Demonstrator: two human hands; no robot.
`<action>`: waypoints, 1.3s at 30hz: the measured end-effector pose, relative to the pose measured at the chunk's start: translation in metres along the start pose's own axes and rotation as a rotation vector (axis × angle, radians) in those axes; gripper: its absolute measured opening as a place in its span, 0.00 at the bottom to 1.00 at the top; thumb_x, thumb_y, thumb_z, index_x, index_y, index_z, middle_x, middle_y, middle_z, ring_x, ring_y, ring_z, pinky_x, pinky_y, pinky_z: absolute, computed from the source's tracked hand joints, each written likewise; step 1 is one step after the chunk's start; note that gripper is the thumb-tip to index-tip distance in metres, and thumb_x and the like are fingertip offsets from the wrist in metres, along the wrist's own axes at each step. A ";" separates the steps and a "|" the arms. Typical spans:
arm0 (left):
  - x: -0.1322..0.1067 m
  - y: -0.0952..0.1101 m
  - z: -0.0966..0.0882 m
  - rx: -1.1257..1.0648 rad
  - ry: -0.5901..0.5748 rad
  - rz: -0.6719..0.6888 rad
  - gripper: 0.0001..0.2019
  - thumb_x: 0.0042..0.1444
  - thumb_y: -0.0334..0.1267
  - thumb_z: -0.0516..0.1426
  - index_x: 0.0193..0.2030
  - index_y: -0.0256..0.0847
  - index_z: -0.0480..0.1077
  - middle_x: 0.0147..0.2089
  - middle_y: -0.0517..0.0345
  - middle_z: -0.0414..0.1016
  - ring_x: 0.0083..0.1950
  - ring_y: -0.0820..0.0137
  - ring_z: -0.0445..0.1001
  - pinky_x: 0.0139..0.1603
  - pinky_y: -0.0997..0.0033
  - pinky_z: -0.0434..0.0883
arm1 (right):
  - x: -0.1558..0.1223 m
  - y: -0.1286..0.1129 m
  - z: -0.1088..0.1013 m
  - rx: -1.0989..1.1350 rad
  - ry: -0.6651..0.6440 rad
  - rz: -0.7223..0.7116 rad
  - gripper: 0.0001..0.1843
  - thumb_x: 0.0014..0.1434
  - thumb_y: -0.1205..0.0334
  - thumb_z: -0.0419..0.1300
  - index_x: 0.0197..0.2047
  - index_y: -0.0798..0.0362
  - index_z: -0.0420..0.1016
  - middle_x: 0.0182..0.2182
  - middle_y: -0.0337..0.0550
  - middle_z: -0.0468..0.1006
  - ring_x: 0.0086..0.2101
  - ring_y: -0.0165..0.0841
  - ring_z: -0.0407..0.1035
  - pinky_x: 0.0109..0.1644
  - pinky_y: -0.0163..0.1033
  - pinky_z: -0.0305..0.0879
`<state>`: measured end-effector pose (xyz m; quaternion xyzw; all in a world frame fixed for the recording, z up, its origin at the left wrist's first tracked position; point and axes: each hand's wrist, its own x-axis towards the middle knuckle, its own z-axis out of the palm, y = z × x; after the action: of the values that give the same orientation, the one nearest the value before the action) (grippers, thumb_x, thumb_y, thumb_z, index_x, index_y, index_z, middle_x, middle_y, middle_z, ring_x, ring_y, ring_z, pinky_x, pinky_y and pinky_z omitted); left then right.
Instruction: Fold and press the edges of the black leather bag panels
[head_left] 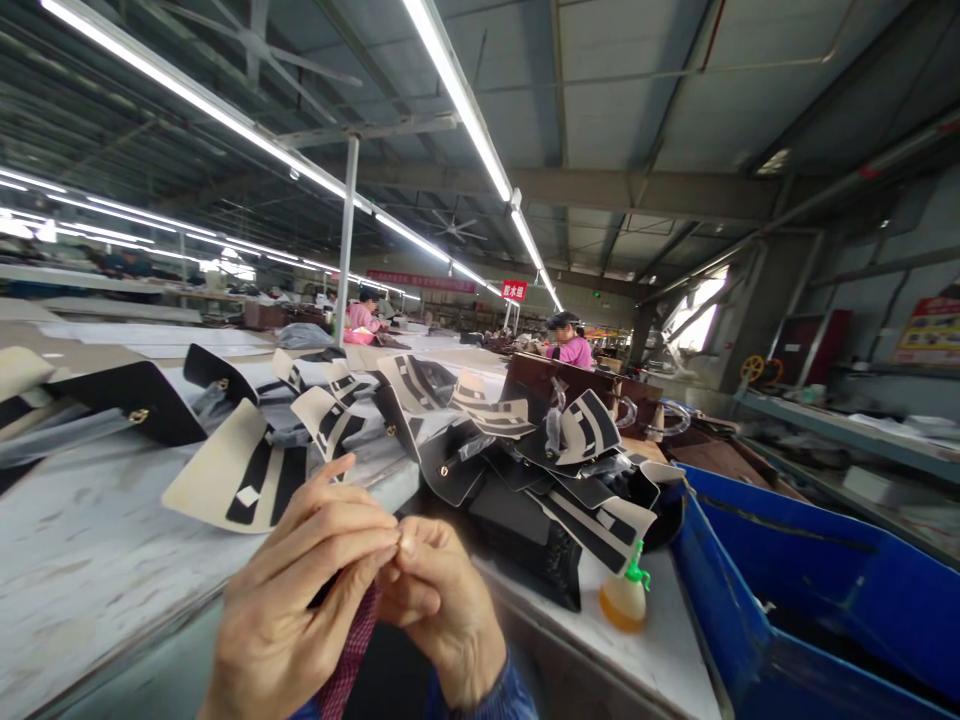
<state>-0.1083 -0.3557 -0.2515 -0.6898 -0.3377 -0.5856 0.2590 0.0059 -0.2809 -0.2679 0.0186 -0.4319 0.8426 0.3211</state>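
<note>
My left hand point(300, 590) and my right hand point(442, 590) meet in front of me at the table's edge. Thumbs and fingertips of both are pinched together at one spot. Whatever lies between them is hidden or too small to name. Beyond the hands, a beige and black panel point(214, 470) with a white diamond-shaped patch rests on the table. To the right are piled several curved black and beige pieces point(592, 430), some with small gold-coloured metal fittings.
A bottle point(622, 600) with a green top and amber liquid stands at the right table corner. Beside it is a blue bin point(720, 590). Brown panels point(525, 380) stand behind the pile. A person in pink point(574, 350) is farther back; another person point(360, 320) is left of them.
</note>
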 end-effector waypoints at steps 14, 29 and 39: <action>-0.014 -0.011 0.013 -0.263 0.123 -0.225 0.10 0.64 0.23 0.56 0.40 0.43 0.72 0.42 0.62 0.76 0.53 0.72 0.76 0.69 0.66 0.70 | -0.008 0.001 0.008 0.017 0.004 -0.049 0.29 0.53 0.38 0.73 0.32 0.60 0.79 0.18 0.31 0.71 0.13 0.15 0.40 0.16 0.31 0.29; -0.011 -0.019 0.008 -0.100 0.165 -0.135 0.11 0.61 0.23 0.61 0.43 0.45 0.77 0.42 0.64 0.79 0.47 0.71 0.77 0.67 0.61 0.71 | -0.016 -0.004 0.011 -0.015 -0.097 -0.107 0.28 0.61 0.37 0.66 0.47 0.53 0.86 0.20 0.33 0.74 0.10 0.14 0.44 0.13 0.26 0.39; -0.019 -0.014 0.021 -0.184 0.352 -0.360 0.08 0.67 0.28 0.56 0.36 0.43 0.70 0.33 0.65 0.71 0.40 0.74 0.72 0.65 0.61 0.71 | -0.017 0.007 0.017 -0.162 -0.144 -0.180 0.29 0.63 0.33 0.62 0.54 0.46 0.84 0.20 0.37 0.76 0.10 0.17 0.48 0.13 0.26 0.41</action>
<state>-0.1073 -0.3335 -0.2741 -0.5269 -0.3500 -0.7614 0.1417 0.0111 -0.3051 -0.2672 0.0918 -0.5172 0.7692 0.3639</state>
